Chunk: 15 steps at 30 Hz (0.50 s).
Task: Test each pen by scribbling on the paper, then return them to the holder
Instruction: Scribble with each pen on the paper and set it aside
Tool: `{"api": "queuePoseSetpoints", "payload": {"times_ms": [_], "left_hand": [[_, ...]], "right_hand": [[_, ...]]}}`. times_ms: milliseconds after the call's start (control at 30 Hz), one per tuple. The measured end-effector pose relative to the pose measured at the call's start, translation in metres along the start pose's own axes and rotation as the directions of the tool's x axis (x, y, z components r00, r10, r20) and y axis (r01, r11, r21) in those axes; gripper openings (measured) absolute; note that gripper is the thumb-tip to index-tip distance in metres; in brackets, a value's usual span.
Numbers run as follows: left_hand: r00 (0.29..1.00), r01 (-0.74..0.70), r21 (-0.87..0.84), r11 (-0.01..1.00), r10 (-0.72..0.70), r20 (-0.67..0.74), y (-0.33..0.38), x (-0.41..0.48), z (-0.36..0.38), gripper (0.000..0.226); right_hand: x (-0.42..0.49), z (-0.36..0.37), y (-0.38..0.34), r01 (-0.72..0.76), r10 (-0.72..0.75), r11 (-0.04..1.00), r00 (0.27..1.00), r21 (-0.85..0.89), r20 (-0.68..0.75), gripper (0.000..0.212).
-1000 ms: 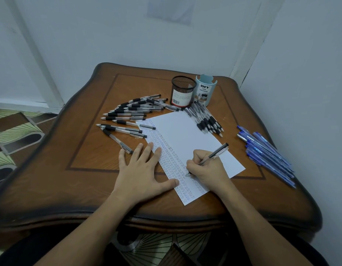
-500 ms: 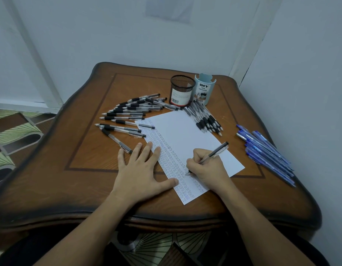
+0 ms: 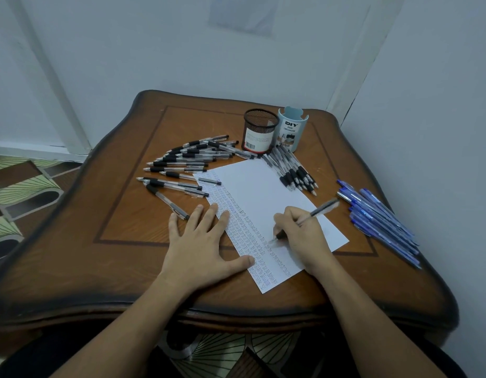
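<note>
Your right hand (image 3: pixel 302 236) gripped the pen (image 3: pixel 323 208), barrel slanted to the right edge of the worktop (image 3: pixel 132 227), holder (image 3: pixel 259 132) by its far edge.

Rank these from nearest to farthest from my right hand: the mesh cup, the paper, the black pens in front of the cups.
1. Paper, directly under the right hand, which holds a pen.
2. Black pens, beyond the hand at the sheet's far edge.
3. Mesh cup, behind those pens, farthest back.
</note>
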State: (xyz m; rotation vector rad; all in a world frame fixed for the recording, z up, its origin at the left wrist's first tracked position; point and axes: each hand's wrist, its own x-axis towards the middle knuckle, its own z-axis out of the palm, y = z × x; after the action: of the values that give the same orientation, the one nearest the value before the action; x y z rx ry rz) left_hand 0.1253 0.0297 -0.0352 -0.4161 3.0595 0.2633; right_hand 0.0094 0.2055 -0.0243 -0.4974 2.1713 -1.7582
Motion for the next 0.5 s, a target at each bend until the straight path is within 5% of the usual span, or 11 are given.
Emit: {"api": "queuePoseSetpoints", "payload": {"times_ms": [233,500], "left_hand": [[1.000,0.000,-0.003,1.000,0.000,-0.011,0.001,-0.001,-0.001,0.115],[1.000,-0.004,-0.011,1.000,0.003,-0.008,0.000,-0.001,-0.001,0.114]], "right_hand": [[0.001,0.000,-0.009,-0.063,0.063,0.998,0.998,0.003,0.021,0.055],[0.006,-0.002,-0.019,-0.094,0.092,0.994,0.995,0.058,0.037,0.034]]}}
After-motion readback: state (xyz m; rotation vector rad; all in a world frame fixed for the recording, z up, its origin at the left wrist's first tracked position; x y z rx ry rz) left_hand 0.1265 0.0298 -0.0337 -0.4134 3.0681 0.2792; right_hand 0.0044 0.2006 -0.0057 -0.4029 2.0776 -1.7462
